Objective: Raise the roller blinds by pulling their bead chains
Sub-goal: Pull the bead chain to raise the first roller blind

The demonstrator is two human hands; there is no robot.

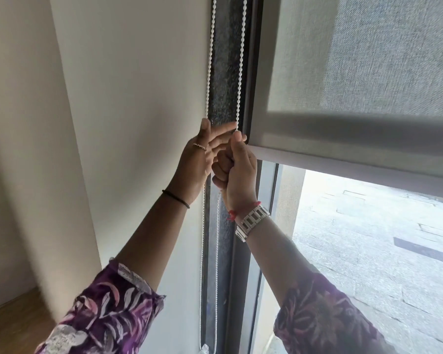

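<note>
A grey mesh roller blind [356, 60] covers the upper window; its bottom bar [343, 139] hangs about halfway down the view. A white bead chain runs down the window's left edge in two strands. My right hand [237, 172] is shut on the right strand [242, 60], pinching it just below the bar's left end. My left hand [202, 154] is raised beside it with fingers spread, touching the left strand [209, 60] near the wall edge. Both strands continue down below my hands.
A cream wall [128, 98] stands to the left of the dark window frame [251, 72]. Below the blind, bare glass shows a paved yard [368, 251] outside. A wooden floor [13, 323] shows at the lower left.
</note>
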